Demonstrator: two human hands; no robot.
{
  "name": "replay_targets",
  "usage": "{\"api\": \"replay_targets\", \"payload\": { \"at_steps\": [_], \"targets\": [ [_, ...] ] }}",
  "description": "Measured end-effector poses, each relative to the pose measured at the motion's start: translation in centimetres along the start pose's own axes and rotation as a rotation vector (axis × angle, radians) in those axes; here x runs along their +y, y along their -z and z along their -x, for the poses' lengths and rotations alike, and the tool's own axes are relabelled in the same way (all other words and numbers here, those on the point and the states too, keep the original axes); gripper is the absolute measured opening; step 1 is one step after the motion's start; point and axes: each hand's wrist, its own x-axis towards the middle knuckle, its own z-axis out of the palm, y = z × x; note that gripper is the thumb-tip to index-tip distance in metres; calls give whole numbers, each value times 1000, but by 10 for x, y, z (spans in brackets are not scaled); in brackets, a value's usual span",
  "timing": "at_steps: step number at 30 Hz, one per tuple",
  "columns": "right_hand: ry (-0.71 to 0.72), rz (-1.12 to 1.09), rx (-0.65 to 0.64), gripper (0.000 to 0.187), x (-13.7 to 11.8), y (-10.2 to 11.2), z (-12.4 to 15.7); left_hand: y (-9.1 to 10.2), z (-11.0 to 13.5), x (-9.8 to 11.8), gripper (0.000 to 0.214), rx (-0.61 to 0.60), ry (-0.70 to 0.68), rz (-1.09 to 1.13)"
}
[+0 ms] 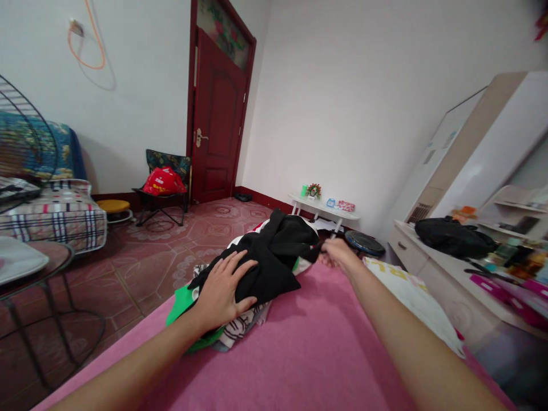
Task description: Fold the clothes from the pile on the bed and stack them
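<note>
A black garment (264, 268) lies on top of a pile of clothes on a pink-covered bed (308, 348). My left hand (225, 288) rests on it with the fingers spread. At its right side my right hand (336, 253) is closed on a dark end of the same cloth, which stretches out toward it. Beneath show a green piece of clothing (180, 303) and a black-and-white patterned one (240, 328). The exact kind of the black garment does not show.
A white garment with yellow letters (411, 294) lies at the bed's right edge. Further right stands a dresser (428, 260) bearing a black bag (454, 235). A small white table (321, 205) is beyond the bed; a round glass table (55, 260) stands left.
</note>
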Motion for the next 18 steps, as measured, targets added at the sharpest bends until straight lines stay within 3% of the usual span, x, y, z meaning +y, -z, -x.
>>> {"api": "replay_targets", "payload": {
  "at_steps": [3,6,9,13,16,18],
  "targets": [
    [243,-317,212,69,-33,24,-19,-1,2,-3,67,8,8,11],
    [396,-500,269,91,-24,16,-22,8,0,-6,61,-31,13,42],
    [305,-284,227,84,32,-11,-10,30,-19,-2,44,-91,19,68],
    [162,160,176,77,122,-48,21,56,-83,19,37,-60,-94,-1],
    [86,300,83,72,160,-68,51,52,-147,35,36,5,-236,-59],
    [75,391,76,66,169,-77,69,32,-185,37,47,-5,-298,-99]
  ]
}}
